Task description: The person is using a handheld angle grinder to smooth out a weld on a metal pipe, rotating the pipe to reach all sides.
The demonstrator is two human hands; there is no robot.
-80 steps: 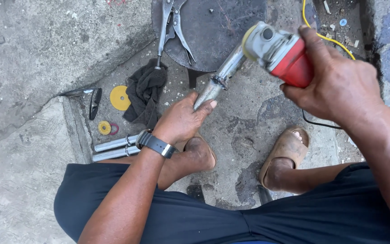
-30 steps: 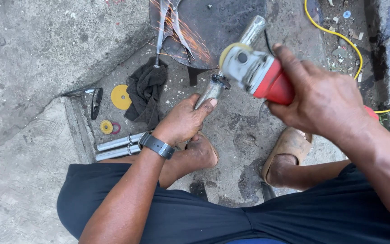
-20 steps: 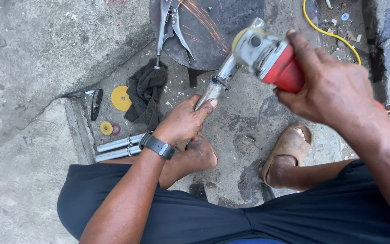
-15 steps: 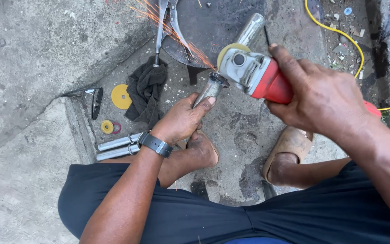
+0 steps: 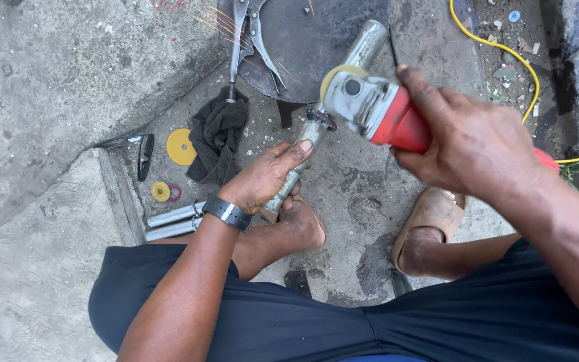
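Observation:
My left hand (image 5: 266, 177) grips a grey metal pipe (image 5: 303, 151) near its lower end and holds it slanted up toward the round dark metal plate (image 5: 316, 40). A black watch sits on that wrist. My right hand (image 5: 470, 144) is closed around a red and grey angle grinder (image 5: 376, 110), held over the pipe's upper part. The grinder's disc meets the pipe close to a ring around it (image 5: 321, 119). Thin sparks fly up and left over the plate. The pipe's far end (image 5: 370, 40) rests on the plate.
Locking pliers (image 5: 246, 30) lie on the plate. A dark rag (image 5: 217, 134), two yellow discs (image 5: 181, 146), a dark knife-like tool (image 5: 144, 155) and two short metal tubes (image 5: 172, 221) lie on the concrete at left. A yellow cable (image 5: 504, 50) runs at right. My sandalled feet rest below.
The grinder has swung back and forth over the pipe and now sits lower against it. Sparks appeared and are now thinner. The left hand kept its hold on the pipe.

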